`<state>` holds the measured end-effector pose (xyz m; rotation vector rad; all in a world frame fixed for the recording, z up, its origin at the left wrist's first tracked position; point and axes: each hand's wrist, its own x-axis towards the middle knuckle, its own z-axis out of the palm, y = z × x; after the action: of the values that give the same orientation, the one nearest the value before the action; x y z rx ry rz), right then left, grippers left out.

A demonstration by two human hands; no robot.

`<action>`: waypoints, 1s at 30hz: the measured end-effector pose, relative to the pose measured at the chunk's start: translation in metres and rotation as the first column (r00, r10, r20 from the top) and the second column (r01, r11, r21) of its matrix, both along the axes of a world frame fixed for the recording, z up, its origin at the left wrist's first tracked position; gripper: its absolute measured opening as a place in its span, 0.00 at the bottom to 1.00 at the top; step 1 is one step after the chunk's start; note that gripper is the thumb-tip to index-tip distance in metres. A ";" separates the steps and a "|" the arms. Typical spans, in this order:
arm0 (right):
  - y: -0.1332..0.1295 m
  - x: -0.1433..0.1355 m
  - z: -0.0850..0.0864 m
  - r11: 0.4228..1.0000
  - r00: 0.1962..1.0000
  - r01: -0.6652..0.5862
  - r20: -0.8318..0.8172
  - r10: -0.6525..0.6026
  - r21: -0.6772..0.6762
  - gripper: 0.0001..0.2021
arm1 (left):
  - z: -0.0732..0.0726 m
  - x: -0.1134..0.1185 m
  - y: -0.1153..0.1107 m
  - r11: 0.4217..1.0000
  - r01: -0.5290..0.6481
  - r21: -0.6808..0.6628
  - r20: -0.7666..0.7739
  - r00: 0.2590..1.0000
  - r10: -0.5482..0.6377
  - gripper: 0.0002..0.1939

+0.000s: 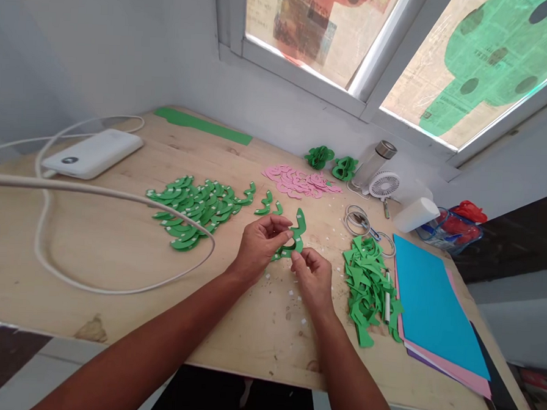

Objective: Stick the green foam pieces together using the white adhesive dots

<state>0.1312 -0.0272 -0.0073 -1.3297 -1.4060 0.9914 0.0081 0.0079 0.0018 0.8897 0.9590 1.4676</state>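
Note:
Between my two hands, just above the table, is a curved green paper cutout (pixel 298 243) with small white squares on it; I cannot tell if it is one piece or several joined. My left hand (pixel 258 246) pinches it from the left, thumb and fingers closed. From below right, my right hand (pixel 314 279) grips its lower edge between thumb and finger. A heap of similar green cutouts (pixel 195 208) with white squares lies to the left. A few loose green pieces (pixel 265 201) rest behind my left hand. Tiny white paper bits (pixel 291 293) are scattered below the hands.
A white cable (pixel 126 292) loops from a power bank (pixel 95 153) across the left side. Pink cutouts (pixel 297 182) lie behind. Green scraps (pixel 365 283), scissors (pixel 359 220) and coloured sheets (pixel 437 305) are on the right. A bottle (pixel 373 164) and small fan (pixel 384 184) stand by the wall.

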 end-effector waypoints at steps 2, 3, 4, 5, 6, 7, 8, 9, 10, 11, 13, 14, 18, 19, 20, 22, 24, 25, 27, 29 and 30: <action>0.001 -0.001 -0.002 1.000 1.000 -0.004 -0.015 0.004 -0.026 0.15 | -0.001 0.000 0.000 1.000 0.001 -0.001 0.000 1.000 -0.001 0.11; 0.001 -0.002 -0.003 0.999 1.000 -0.007 -0.027 0.006 -0.035 0.15 | -0.001 0.000 0.001 1.000 0.001 -0.005 0.004 1.000 -0.001 0.11; 0.001 -0.002 -0.003 0.999 0.999 -0.005 -0.037 0.004 -0.041 0.15 | -0.001 0.000 0.001 1.000 0.000 -0.010 0.008 1.000 0.000 0.11; 0.001 -0.002 -0.003 0.999 0.999 -0.001 -0.041 -0.001 -0.045 0.16 | -0.001 0.000 0.001 1.000 -0.001 -0.016 0.013 1.000 0.001 0.11; 0.001 -0.002 -0.003 0.999 0.999 0.002 -0.040 -0.004 -0.047 0.16 | -0.001 0.000 0.001 1.000 -0.001 -0.022 0.019 1.000 0.002 0.11; 0.001 -0.002 -0.003 0.999 0.999 0.005 -0.034 -0.006 -0.047 0.16 | -0.001 0.000 0.001 1.000 0.000 -0.028 0.026 1.000 0.001 0.11; 0.001 -0.002 -0.003 0.999 1.000 0.007 -0.027 -0.008 -0.047 0.16 | -0.001 0.000 0.001 0.999 0.004 -0.034 0.035 0.999 -0.002 0.11; 0.001 -0.002 -0.002 0.999 1.000 0.010 -0.020 -0.011 -0.045 0.16 | -0.001 0.000 0.000 0.999 0.009 -0.041 0.045 0.999 -0.007 0.11; 0.001 -0.002 -0.002 0.999 1.000 0.013 -0.013 -0.013 -0.045 0.16 | -0.001 0.000 0.000 0.999 0.017 -0.049 0.057 0.998 -0.014 0.12; 0.001 -0.002 -0.002 0.999 1.000 0.016 -0.008 -0.017 -0.045 0.16 | -0.001 0.000 0.000 0.998 0.026 -0.056 0.070 0.997 -0.023 0.12; 0.002 -0.002 -0.003 0.998 1.000 0.023 -0.003 -0.023 -0.051 0.16 | -0.001 -0.001 0.000 0.997 0.049 -0.068 0.097 0.994 -0.042 0.12; 0.002 -0.002 -0.003 0.998 1.000 0.024 -0.002 -0.024 -0.057 0.16 | -0.001 -0.001 0.000 0.996 0.060 -0.071 0.111 0.992 -0.052 0.12; 0.003 -0.001 -0.005 0.997 1.000 0.028 0.004 -0.028 -0.072 0.16 | -0.001 0.000 0.000 0.992 0.090 -0.085 0.150 0.986 -0.076 0.12; 0.003 -0.001 -0.006 0.997 1.000 0.029 0.005 -0.029 -0.069 0.16 | -0.001 0.000 0.000 0.992 0.095 -0.088 0.158 0.984 -0.080 0.13; 0.003 -0.001 -0.006 0.997 1.000 0.031 0.004 -0.030 -0.066 0.16 | -0.001 0.000 0.000 0.991 0.101 -0.092 0.166 0.982 -0.085 0.13; 0.003 -0.001 -0.007 0.997 0.999 0.032 -0.001 -0.032 -0.065 0.16 | -0.001 0.000 0.000 0.988 0.116 -0.100 0.186 0.978 -0.096 0.13; 0.003 -0.001 -0.007 0.997 1.000 0.029 -0.008 -0.030 -0.073 0.16 | 0.000 0.000 0.000 0.985 0.129 -0.114 0.209 0.972 -0.103 0.14; 0.004 -0.001 -0.007 0.997 1.000 0.028 -0.011 -0.029 -0.077 0.16 | 0.000 0.000 0.000 0.983 0.138 -0.120 0.221 0.969 -0.109 0.14; 0.004 -0.001 -0.007 0.996 0.999 0.029 -0.014 -0.030 -0.084 0.17 | 0.000 -0.001 0.000 0.979 0.156 -0.131 0.243 0.962 -0.121 0.14; 0.004 -0.001 -0.007 0.995 0.999 0.034 -0.016 -0.035 -0.089 0.17 | 0.000 -0.001 0.000 0.974 0.181 -0.135 0.266 0.954 -0.141 0.14; 0.004 -0.001 -0.007 0.995 0.999 0.037 -0.016 -0.039 -0.091 0.17 | -0.001 -0.001 0.000 0.972 0.193 -0.135 0.277 0.949 -0.150 0.14</action>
<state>0.1301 -0.0234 -0.0140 -1.4052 -1.3310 1.0501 0.0067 0.0079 0.0011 0.6237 0.7676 1.3006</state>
